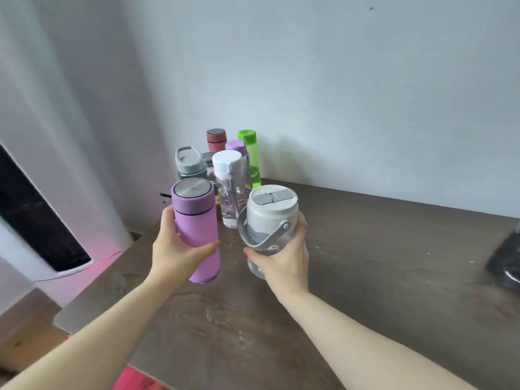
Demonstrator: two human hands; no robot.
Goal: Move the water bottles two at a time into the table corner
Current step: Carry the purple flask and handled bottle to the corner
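Hands gripping bottles, left [176, 249] matte lilac cylinder [197, 229], right [284, 258] clear, seemingly plastic jug [268, 220], woodgrain table [380, 277]

The left hand [174, 249] grips a purple flask [197, 229]. The right hand [284, 257] grips a clear jug [270, 218]. Other bottles [225, 161] stand in the table [365, 277] corner.

Domestic room, likely home; dark wood-grain table [365, 277] pushed into corner of plain white walls [337, 80]; wood floor [25, 342] below; assorted personal drink bottles [225, 164] clustered.
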